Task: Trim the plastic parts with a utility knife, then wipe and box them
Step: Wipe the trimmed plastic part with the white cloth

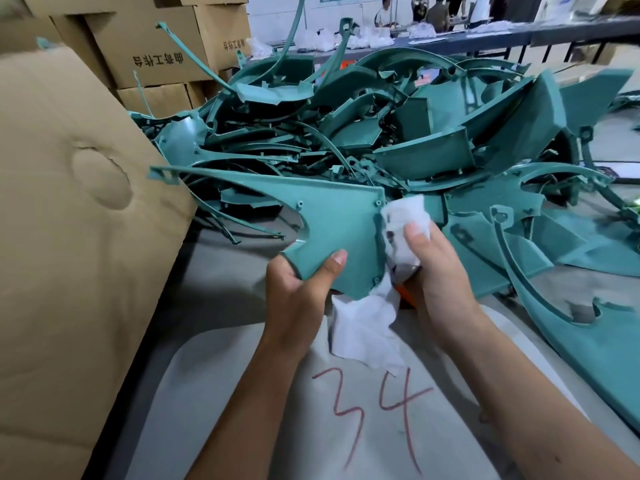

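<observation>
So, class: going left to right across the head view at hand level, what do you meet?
Cardboard box flap → left hand gripping the teal plastic part → white cloth → right hand → loose teal parts.

Two bare forearms, left hand (298, 289) and right hand (438, 271) ungloved, no sleeves, rings or watch.

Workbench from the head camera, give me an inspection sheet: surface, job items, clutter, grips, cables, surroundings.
Surface: grey table, with a pale sheet marked 34 in red.
Job's things: teal plastic part held up; white cloth pressed on its right edge; orange object partly hidden under the cloth, possibly the knife.
Clutter: pile of teal parts.
Grips: left hand grips the part; right hand holds the cloth.
Cables: nothing seen.
Surroundings: cardboard flap, stacked cartons, people at a far bench.
</observation>
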